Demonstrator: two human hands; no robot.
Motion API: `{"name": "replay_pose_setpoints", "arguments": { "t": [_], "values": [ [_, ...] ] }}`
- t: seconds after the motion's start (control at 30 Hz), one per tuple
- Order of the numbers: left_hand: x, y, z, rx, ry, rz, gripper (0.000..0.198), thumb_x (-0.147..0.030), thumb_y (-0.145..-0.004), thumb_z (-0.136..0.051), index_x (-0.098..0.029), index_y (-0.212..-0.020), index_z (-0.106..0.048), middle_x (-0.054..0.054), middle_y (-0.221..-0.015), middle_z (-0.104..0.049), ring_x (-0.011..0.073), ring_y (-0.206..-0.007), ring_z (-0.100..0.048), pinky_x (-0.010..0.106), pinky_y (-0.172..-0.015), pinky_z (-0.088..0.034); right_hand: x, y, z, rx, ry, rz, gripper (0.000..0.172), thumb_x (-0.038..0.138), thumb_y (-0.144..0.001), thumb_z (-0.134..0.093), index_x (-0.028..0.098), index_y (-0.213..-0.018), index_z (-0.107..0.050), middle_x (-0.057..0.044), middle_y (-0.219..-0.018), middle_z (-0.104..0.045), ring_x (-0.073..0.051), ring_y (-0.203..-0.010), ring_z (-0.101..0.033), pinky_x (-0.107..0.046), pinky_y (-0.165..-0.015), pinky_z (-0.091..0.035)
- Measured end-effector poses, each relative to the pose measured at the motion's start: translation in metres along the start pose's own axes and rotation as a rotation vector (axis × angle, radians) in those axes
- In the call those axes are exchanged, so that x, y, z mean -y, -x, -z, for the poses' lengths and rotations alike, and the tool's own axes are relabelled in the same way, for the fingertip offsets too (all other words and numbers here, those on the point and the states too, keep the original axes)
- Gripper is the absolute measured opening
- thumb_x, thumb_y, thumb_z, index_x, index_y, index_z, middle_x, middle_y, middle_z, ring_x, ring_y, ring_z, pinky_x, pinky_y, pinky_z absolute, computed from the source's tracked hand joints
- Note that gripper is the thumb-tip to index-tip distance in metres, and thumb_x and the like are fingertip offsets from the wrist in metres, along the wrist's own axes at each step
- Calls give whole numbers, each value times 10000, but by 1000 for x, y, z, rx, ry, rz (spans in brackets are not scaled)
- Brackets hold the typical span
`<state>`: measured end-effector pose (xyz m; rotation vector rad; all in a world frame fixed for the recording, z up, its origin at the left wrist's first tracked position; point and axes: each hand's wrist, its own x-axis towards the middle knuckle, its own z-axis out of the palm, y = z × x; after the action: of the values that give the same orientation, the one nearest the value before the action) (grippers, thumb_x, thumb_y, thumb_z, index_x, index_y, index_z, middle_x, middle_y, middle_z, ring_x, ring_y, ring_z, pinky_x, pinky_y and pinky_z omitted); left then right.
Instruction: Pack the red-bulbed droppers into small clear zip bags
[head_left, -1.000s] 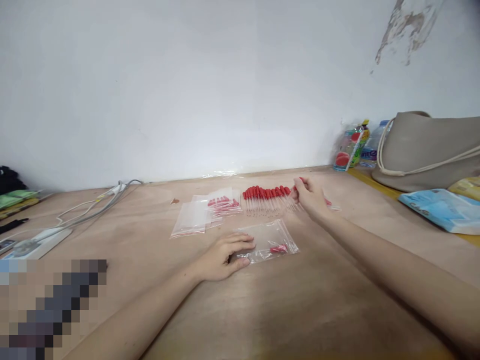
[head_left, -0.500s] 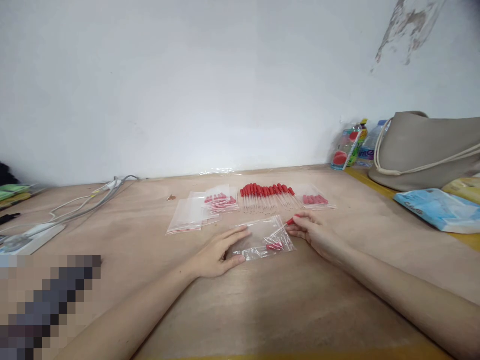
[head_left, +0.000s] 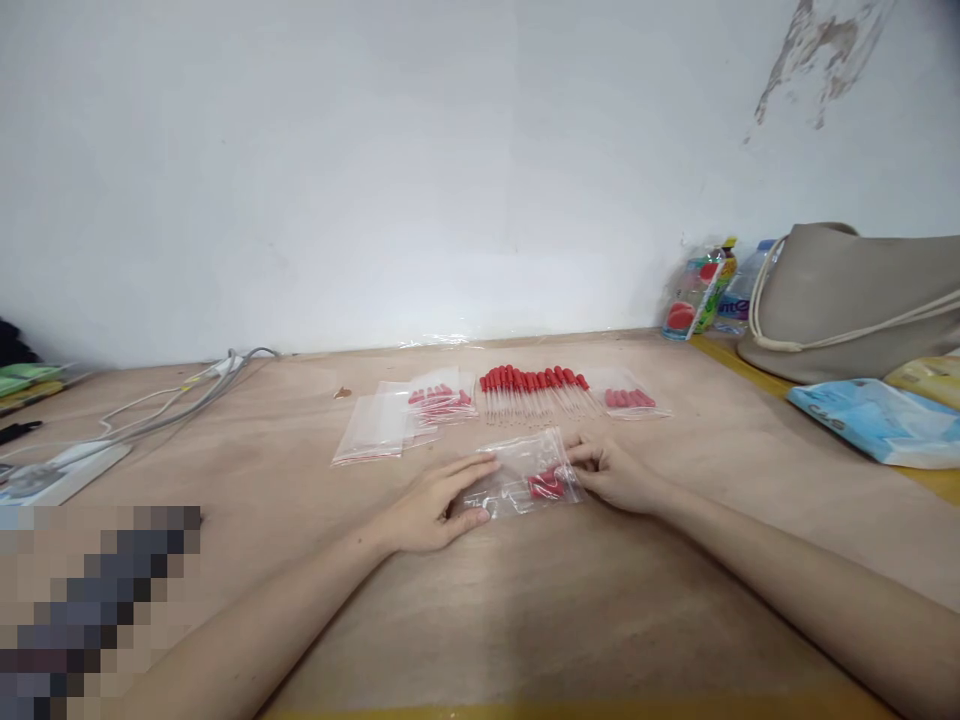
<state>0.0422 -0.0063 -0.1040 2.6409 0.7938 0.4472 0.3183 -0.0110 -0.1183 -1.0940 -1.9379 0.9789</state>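
Observation:
A clear zip bag [head_left: 517, 455] lies on the table between my hands, with red-capped droppers [head_left: 546, 485] inside near its right end. My left hand [head_left: 439, 505] rests over the bag's left edge, its fingers stretched and the thumb apart. At the right opening, my right hand [head_left: 604, 470] is closed, its fingertips at the red bulb of one dropper [head_left: 561, 471] that is in the bag. The plastic and fingers partly hide this contact. Just beyond lies a row of loose droppers [head_left: 532, 382] with red bulbs and thin clear tubes.
Left of the row are flat bags [head_left: 371, 425] and filled bags [head_left: 442, 402]; another filled bag [head_left: 630, 400] lies right. Cables [head_left: 176, 405] and a power strip [head_left: 67, 475] are far left. Bottles [head_left: 690, 300], a grey bag [head_left: 847, 300] and a blue packet [head_left: 877, 420] stand right.
My right hand has moved slightly left, sliding the dropper it held into the bag; its red bulb now shows inside the plastic. The left hand stays in place.

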Motion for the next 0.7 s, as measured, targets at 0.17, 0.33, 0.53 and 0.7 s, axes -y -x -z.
{"name": "replay_pose_setpoints", "arguments": {
  "t": [0.17,0.33,0.53,0.7],
  "values": [
    [6,-1,-3,17,-14,-28,473,-354,-873,-487,-262,-1325,-381,53,-1411,-327,236,-1281,-335,441,-1049,-295,-2,-8,16,51,101,-69,267,411,-743,-524,188,-761,-669,-13,-688,-617,-137,-659,-541,-256,-619,-428],
    [4,-3,-4,81,-106,-73,465,-335,-913,-412,-268,-1361,-306,42,-1420,-300,209,-1304,-293,438,-1085,-221,-18,-41,36,-348,423,-103,165,305,-709,-540,173,-705,-639,1,-618,-606,-116,-561,-505,-234,-551,-381],
    [2,-2,-2,98,-124,-73,467,-348,-923,-388,-274,-1371,-280,30,-1429,-281,203,-1312,-277,427,-1090,-212,-22,-109,25,-484,587,-189,257,304,-746,-527,166,-927,-647,-43,-838,-666,-162,-792,-589,-251,-705,-420],
    [4,-1,-4,98,-118,-78,473,-351,-922,-390,-270,-1373,-274,34,-1427,-284,205,-1309,-283,432,-1089,-211,-24,-139,16,-442,612,-268,241,232,-733,-540,128,-916,-658,-119,-935,-667,-216,-923,-592,-275,-788,-416]
  ]
}}
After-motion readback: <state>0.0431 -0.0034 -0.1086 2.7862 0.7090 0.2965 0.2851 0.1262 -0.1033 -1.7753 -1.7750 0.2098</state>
